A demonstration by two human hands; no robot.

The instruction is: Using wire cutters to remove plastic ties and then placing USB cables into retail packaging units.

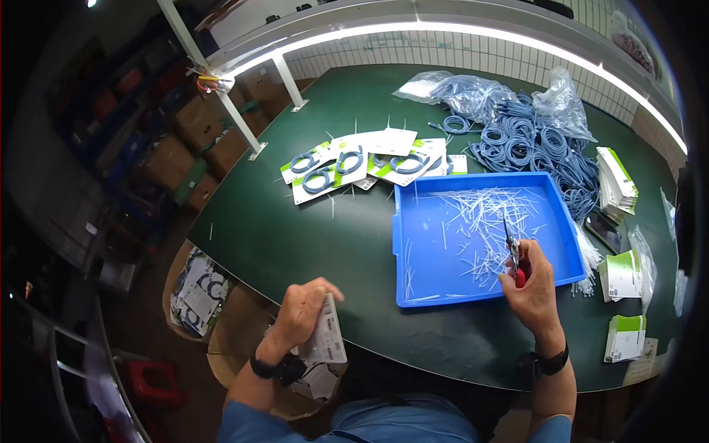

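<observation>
My left hand [299, 314] is closed around a white packaging card [326, 336], held tilted at the table's front edge; its printed back shows. In my right hand [533, 292] is a pair of red-handled scissors [512, 244], dark narrow blades pointing away from me over the blue tray [480, 297]. Loose white cut-off cable tie strips [487, 210] lie scattered in that tray. Beyond it to the left, several white-and-green cards with coiled blue-grey cables [317, 180] overlap on the table, with thin tie tails sticking up from some.
A heap of coiled blue cables [521, 144] with clear plastic bags fills the back right. Card stacks [620, 277], a phone [604, 232] and white cable ties [588, 258] lie right of the tray. Below the left table edge stands a carton [172, 292] of carded cables, near a red stool [155, 382].
</observation>
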